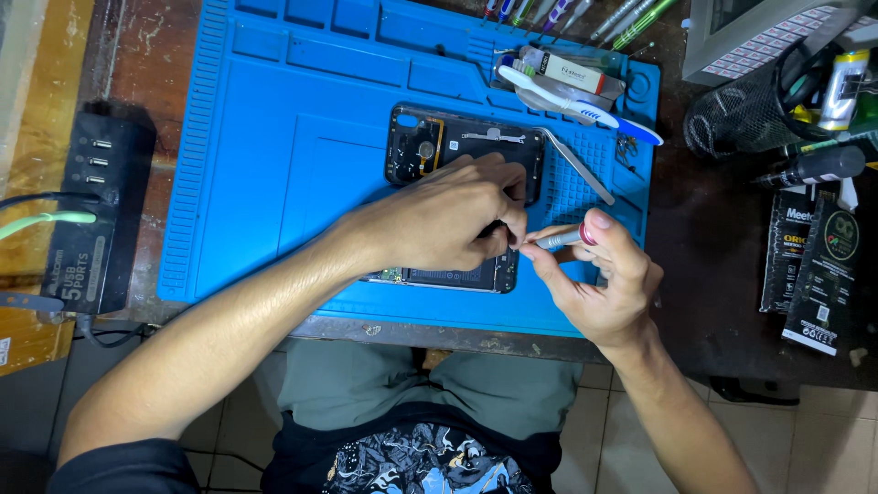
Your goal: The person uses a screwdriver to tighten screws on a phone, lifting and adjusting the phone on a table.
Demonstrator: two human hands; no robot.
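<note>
While my left hand [448, 220] lies curled over the opened black smartphone with its back cover off [462, 151], its grip is narrow and pressed down on the phone's lower half, fingertips bunched at the right edge of the frame. The phone runs out from under that hand on both sides: the camera end shows beyond the knuckles, and the bottom edge with a strip of green circuit board shows just beneath the palm. I cannot tell whether the fingers pinch anything small between them.

My right hand [604, 279] sits just to the right of the left, nearly touching it. Its grip is closed around a slim silver precision screwdriver with a red cap [562, 239], the thumb resting on the cap and the tip pointing left, meeting the phone's edge right at the left fingertips.

Both hands work over a blue silicone repair mat with moulded compartments [256, 183] laid on the dark worn counter [713, 229]. Beyond the right hand lies a thin flat metal pry tool [578, 166], and farther beyond it a white and blue toothbrush [585, 110]. Well off to the left of the left forearm sits a black multi-port charging hub [87, 215].
</note>
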